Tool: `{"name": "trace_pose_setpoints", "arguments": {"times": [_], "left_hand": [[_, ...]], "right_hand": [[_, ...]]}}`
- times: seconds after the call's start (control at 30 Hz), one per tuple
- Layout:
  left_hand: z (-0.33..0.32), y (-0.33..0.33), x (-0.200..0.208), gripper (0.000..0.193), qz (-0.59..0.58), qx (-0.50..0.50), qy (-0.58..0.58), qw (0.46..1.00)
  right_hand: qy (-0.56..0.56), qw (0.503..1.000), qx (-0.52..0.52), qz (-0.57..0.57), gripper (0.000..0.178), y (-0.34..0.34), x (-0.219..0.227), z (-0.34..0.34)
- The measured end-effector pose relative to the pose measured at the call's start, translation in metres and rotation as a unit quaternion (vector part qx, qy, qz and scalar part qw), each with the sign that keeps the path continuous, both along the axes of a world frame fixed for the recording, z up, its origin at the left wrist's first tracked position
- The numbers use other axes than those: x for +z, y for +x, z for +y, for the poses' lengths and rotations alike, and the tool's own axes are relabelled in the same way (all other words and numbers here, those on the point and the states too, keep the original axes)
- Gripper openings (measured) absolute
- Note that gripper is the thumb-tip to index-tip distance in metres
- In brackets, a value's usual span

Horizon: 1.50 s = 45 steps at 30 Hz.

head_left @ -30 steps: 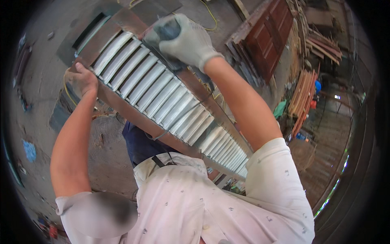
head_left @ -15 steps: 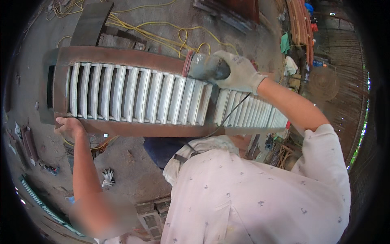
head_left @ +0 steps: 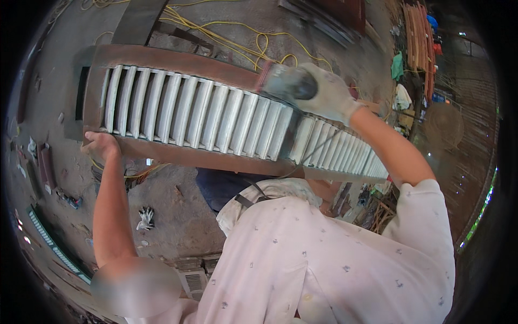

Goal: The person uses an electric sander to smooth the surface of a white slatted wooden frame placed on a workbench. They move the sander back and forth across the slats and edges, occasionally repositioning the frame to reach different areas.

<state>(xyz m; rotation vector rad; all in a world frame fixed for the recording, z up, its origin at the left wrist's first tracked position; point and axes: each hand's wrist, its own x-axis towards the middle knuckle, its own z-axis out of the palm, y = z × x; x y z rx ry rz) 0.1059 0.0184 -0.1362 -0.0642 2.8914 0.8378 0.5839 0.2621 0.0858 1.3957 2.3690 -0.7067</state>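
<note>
A long louvred shutter lies across in front of me, with a brown frame and whitish slats. My left hand, bare, is closed round the frame's near left corner. On the far rail rests a grey power sander with a reddish edge at its left end. My right hand, in a pale work glove, wraps round the sander's body. A thin dark cord runs over the slats toward my waist. The sander's underside is hidden, and it looks slightly blurred.
Yellow cables lie looped on the floor beyond the shutter. A dark board meets its far left side. A loose glove lies on the floor at left, with a green louvred panel farther left. Planks are stacked at far right.
The whole view has shifted and turned slightly, so the shutter slopes more down to the right. The sander stays on about the same part of the far rail; both hands keep their holds.
</note>
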Motion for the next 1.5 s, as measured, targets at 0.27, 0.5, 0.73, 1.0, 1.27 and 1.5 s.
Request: {"name": "trace_pose_setpoints", "arguments": {"times": [0.27, 0.5, 0.73, 1.0, 1.27, 1.5], "left_hand": [[-0.007, 0.002, -0.001, 0.075, 0.021, -0.02, -0.027, 0.999], [-0.009, 0.002, -0.004, 0.068, 0.018, -0.01, 0.058, 0.998], [-0.008, 0.002, -0.013, 0.064, 0.068, -0.019, 0.068, 0.995], [-0.004, 0.008, -0.004, 0.062, 0.053, 0.001, 0.068, 0.996], [-0.004, 0.012, 0.0, 0.066, 0.041, 0.005, 0.043, 0.998], [0.017, -0.001, 0.025, 0.063, 0.063, -0.02, -0.072, 0.995]], "right_hand": [[-0.003, 0.999, 0.036, -0.012, 0.067, -0.017, -0.001, 0.004], [0.021, 0.991, 0.122, 0.05, 0.064, -0.114, -0.018, 0.017], [0.063, 0.978, 0.17, 0.102, 0.067, -0.201, -0.03, 0.024], [0.061, 0.984, 0.154, 0.069, 0.075, -0.315, -0.022, 0.023], [0.07, 0.976, 0.194, 0.07, 0.075, -0.406, -0.022, 0.022], [0.027, 0.978, 0.193, 0.079, 0.086, -0.412, -0.011, 0.043]]}}
